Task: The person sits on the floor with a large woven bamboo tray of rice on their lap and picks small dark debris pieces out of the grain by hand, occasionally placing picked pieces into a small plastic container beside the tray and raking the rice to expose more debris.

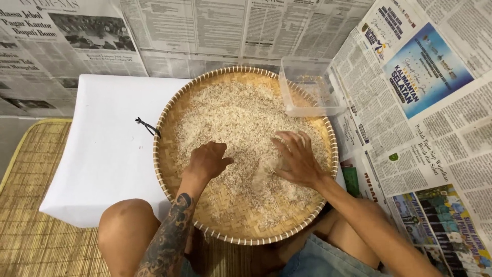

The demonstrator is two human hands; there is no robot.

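we've got the big round woven bamboo tray (169, 128) sitting on our knees, full of pale husked rice grains (230, 118) | left hand (207, 160) curled loosely, fingertips down in the rice | right hand (296, 156) spread flat on the grains | clear plastic tub (307, 90) resting on the tray's far rim | white cloth (110, 149) underneath, newspapers (435, 128) all round

Newspaper sheets (205, 31) cover the top of the frame, grey columns of print with black-and-white photographs at the upper left. More newspaper pages (435, 128) run down the right side, angled; one carries a blue rectangular advertisement (428, 69) at the upper right, another a colourful photograph (446, 225) at the lower right. A clear plastic container (307, 90), rectangular, sits right of centre at the top.
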